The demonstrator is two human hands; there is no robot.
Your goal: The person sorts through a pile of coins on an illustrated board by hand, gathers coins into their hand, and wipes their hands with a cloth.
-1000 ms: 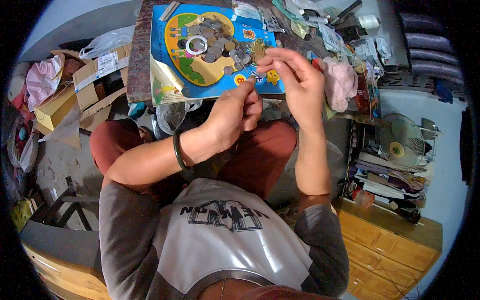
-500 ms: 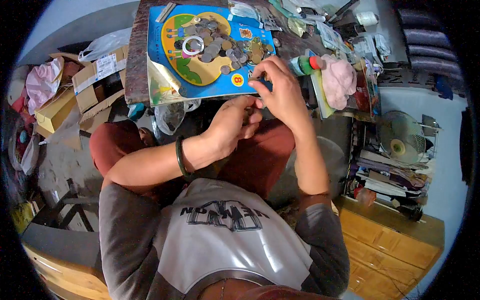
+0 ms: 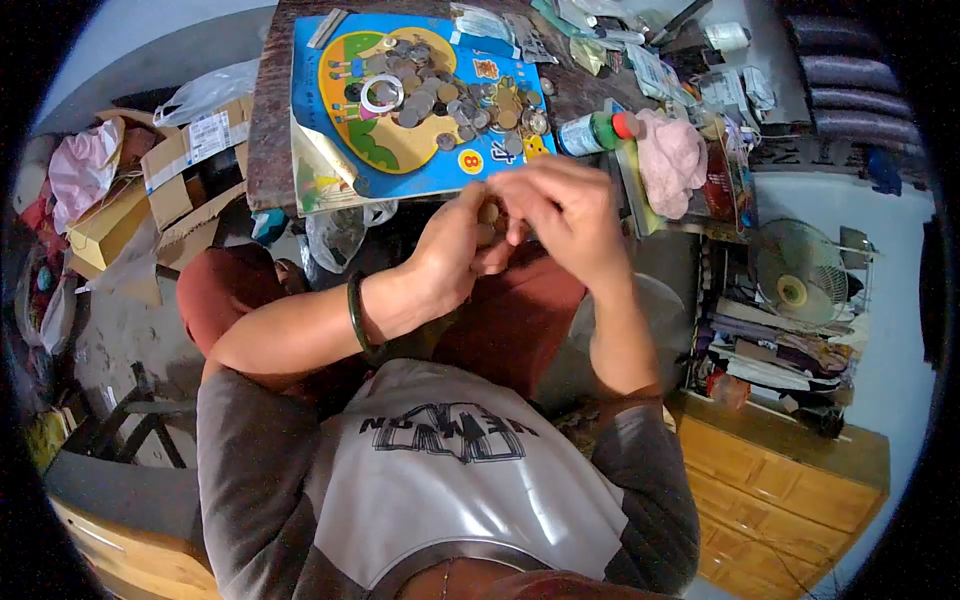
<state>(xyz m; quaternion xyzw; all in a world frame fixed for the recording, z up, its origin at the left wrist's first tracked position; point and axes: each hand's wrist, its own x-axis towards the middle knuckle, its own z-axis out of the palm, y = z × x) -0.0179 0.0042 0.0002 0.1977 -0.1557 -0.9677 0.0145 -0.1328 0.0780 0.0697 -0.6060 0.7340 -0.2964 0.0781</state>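
We find coins (image 3: pixel 489 214) gripped in the left hand's (image 3: pixel 440 250) curled fingers, the right hand (image 3: pixel 580 220) bent over them. The coin pile (image 3: pixel 428 96) lies just beyond, far and left on the worktop (image 3: pixel 272 110), stretching far-left to near-right, nearer the right hand. Blur hides the right fingertips; we cannot tell their grasp.

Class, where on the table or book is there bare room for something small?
Free: table left of the book and just beyond the bottle; the book's near edge. Crowded: mid-book, with coins; the table's far right, with packets.
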